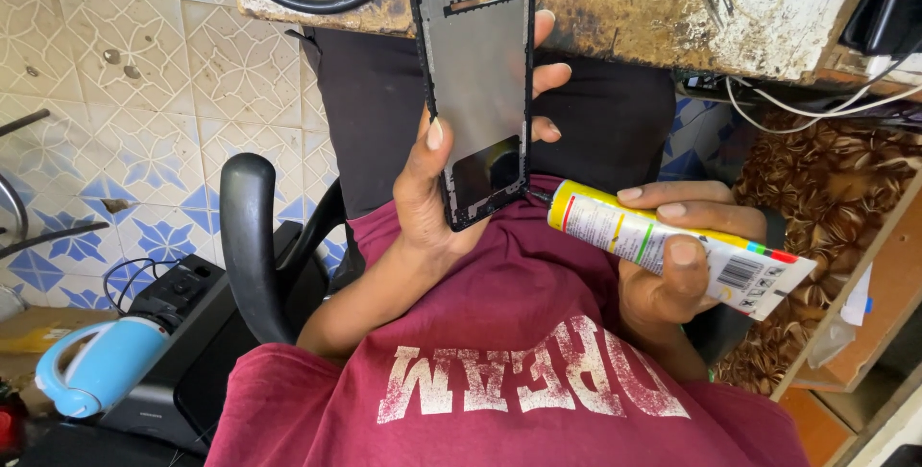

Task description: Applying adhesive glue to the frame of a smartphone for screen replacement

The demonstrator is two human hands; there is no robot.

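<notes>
While I watch from far through the head camera, the biggest thing near the hands is the worn wooden workbench with flaking white paint (672, 6), and below it the dark red shirt. My left hand (432, 189) is closed around the black rectangular phone frame with a shiny grey inner plate (477, 83), thumb on the front, fingers behind, holding it upright over the lap. My right hand (672, 265) is wrapped around the yellow and white glue tube (663, 241), whose dark nozzle touches the lower right corner of the frame. I think it is best to press softly, keep the frame still, and follow the edge slowly so the bead stays thin.
</notes>
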